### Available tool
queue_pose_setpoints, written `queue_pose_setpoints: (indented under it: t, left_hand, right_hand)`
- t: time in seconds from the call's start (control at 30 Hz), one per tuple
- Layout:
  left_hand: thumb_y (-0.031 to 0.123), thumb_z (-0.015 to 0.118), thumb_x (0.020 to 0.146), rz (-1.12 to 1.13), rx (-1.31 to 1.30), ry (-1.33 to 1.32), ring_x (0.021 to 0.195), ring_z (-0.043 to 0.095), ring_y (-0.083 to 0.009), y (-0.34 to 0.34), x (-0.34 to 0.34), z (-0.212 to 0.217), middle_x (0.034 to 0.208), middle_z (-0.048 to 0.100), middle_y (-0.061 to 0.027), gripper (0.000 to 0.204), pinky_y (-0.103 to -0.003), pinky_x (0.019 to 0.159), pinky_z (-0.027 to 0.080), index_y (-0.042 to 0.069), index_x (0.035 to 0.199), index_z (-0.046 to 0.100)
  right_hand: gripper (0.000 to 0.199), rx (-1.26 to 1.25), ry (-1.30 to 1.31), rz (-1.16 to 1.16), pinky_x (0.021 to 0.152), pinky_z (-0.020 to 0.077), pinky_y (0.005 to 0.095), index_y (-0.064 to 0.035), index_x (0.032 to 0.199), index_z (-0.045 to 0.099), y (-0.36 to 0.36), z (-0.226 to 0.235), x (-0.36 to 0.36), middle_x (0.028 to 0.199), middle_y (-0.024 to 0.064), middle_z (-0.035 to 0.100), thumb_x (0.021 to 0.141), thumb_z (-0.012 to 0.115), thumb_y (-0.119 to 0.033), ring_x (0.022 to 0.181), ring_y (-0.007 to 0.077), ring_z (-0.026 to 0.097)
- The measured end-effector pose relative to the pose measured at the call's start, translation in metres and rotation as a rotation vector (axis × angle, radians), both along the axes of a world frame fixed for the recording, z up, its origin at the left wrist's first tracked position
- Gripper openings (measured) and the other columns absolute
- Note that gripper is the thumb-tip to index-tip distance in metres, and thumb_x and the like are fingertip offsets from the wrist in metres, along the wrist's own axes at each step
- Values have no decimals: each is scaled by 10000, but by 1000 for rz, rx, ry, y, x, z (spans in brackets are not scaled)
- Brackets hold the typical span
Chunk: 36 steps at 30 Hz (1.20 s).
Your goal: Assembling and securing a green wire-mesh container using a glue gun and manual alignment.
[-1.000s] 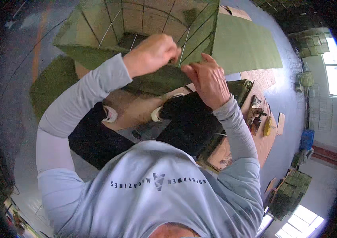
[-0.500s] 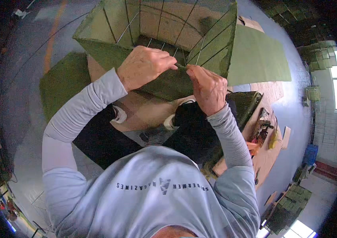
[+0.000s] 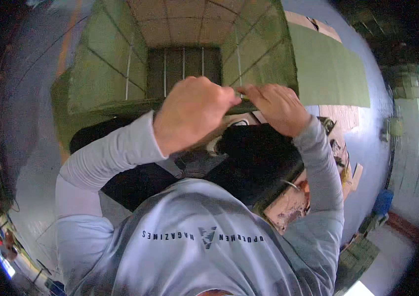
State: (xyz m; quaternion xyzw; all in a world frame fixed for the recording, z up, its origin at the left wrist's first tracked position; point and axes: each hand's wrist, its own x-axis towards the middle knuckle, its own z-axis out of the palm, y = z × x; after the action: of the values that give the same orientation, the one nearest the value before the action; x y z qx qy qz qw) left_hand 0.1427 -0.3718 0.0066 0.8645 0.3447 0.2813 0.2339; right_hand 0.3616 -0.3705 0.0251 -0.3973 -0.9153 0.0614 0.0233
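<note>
A large open box of green sheet over a frame of thin wires (image 3: 113, 74) stands in front of me, its inside facing up. Its near rim crosses just above my legs. My left hand (image 3: 189, 111) is closed over that rim, thumb and fingers pinched together at the right end. Close beside it my right hand (image 3: 278, 106) pinches the same rim from the right, fingers bent. The fingertips of both hands nearly meet, with a small strip of greenish edge between them. My hands hide part of the rim, and blur hides exactly what the fingertips grip.
A flat green sheet (image 3: 328, 66) lies on the right beyond the box. By my right leg is a wooden board (image 3: 286, 209) with an orange object (image 3: 303, 192) on it. Farther right are a blue bin (image 3: 383, 201) and stacked green pieces (image 3: 360, 261).
The box has tipped so that more of its inside and its bottom wires show. My right hand has moved right and turned; my left hand has come nearer to me.
</note>
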Motion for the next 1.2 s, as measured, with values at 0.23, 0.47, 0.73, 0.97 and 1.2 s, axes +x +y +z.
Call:
queue_pose_setpoints:
  t: [0.23,0.47,0.73,0.97,1.2]
  left_hand:
    - [216,558,869,137,-203,8,587,569,-384,16,-8,9,640,555,-231,273,-441,555,441,-12,730,616]
    - [90,638,732,114,612,-43,910,605,-252,-25,-26,-12,1015,614,-90,311,-335,808,510,-2,1028,612]
    - [88,595,786,-20,142,103,690,599,-334,-10,-25,6,734,591,-153,82,-403,556,467,20,830,589]
    - [152,589,834,-52,-1,59,641,574,-389,4,-29,6,678,556,-222,160,-459,552,441,-2,790,578]
    - [174,628,832,289,552,-143,891,633,-282,-16,-65,11,1030,643,-148,284,-359,782,512,14,1066,613]
  right_hand:
    - [270,-279,-193,465,764,505,408,-35,1058,606,50,-39,-19,902,172,645,867,486,-182,855,341,626]
    - [205,519,476,58,786,511,365,-27,964,599,-34,-25,-45,1020,129,637,771,623,-91,933,272,624]
    - [118,-8,527,-126,644,520,372,-59,904,624,-23,-9,-43,817,139,652,826,575,-133,746,308,640]
    - [190,-348,457,-169,650,507,409,-62,878,683,-1,9,-42,780,190,633,844,567,-208,698,360,620]
    - [214,215,437,-7,732,500,364,14,965,639,-12,-3,-57,882,174,641,828,591,-143,796,266,643]
